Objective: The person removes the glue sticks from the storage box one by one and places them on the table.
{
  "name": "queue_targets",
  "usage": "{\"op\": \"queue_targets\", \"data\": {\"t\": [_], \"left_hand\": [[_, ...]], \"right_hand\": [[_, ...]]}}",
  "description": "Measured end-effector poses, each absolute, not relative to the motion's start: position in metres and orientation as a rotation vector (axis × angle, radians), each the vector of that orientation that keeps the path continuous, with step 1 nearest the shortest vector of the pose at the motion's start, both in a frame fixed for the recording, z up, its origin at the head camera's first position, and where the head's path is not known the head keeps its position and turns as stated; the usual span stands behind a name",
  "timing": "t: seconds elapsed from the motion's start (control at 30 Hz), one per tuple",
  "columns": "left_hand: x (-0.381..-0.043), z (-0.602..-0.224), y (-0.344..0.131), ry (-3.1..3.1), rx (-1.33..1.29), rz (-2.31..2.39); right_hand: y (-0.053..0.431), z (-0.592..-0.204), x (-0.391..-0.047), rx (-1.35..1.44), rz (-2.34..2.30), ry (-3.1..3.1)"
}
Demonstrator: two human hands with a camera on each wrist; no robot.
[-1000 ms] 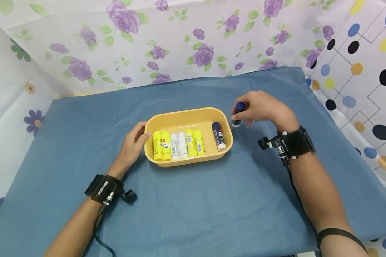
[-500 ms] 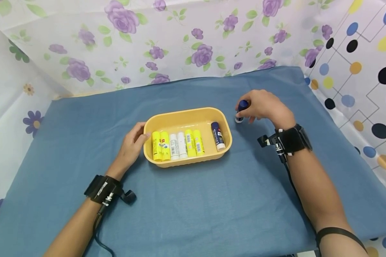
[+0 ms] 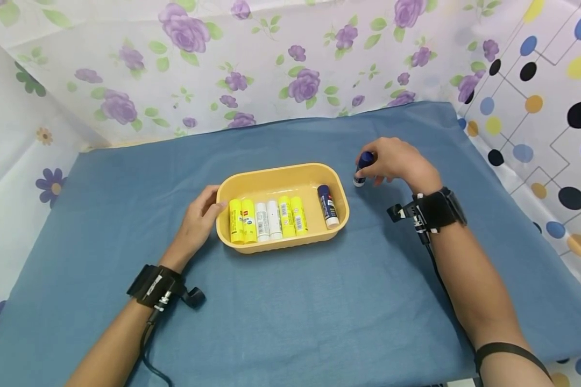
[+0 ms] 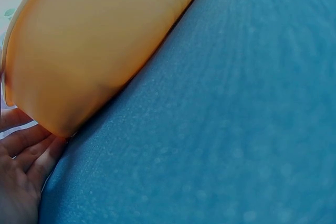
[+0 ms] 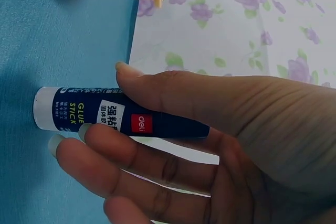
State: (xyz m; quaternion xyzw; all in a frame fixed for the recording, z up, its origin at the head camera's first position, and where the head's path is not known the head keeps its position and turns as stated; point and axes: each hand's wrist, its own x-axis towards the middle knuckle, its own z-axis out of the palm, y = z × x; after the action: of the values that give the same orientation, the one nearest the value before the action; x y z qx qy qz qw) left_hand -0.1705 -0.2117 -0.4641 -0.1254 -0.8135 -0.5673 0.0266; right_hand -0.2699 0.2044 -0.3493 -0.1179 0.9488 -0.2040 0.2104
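Observation:
In the head view, a yellow plastic basket (image 3: 271, 174) holds a row of yellow glue sticks (image 3: 236, 221) and white glue sticks (image 3: 274, 219) on its left. A dark blue glue stick (image 3: 327, 206) leans alone at its right end. My left hand (image 3: 197, 221) grips the basket's left end, thumb at the rim; the left wrist view has its fingers (image 4: 31, 148) against the outer wall. Right of the basket, my right hand (image 3: 398, 161) pinches another blue glue stick (image 5: 94, 111) between thumb and fingers. Its white end points down at the cloth; whether it touches is unclear.
A blue cloth (image 3: 281, 312) covers the table. Flowered sheeting (image 3: 271, 59) stands along the back, and dotted sheeting (image 3: 547, 134) on the right. Each wrist wears a black strap with a small camera and a cable.
My right hand has shifted slightly to the right, away from the basket, with the blue glue stick in its grasp. The left hand and basket stay in place.

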Motion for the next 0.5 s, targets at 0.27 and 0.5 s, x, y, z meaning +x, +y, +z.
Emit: {"op": "queue_targets", "data": {"t": [0.27,0.5], "left_hand": [[-0.171,-0.464,-0.212,-2.508,-0.389,-1.755],[-0.171,-0.465,-0.212,-2.53,-0.375,-1.744]], "right_hand": [[0.205,-0.345,-0.269,-0.315,-0.533,2.648],[0.206,-0.331,-0.259,-0.312,-0.37,2.764]]}}
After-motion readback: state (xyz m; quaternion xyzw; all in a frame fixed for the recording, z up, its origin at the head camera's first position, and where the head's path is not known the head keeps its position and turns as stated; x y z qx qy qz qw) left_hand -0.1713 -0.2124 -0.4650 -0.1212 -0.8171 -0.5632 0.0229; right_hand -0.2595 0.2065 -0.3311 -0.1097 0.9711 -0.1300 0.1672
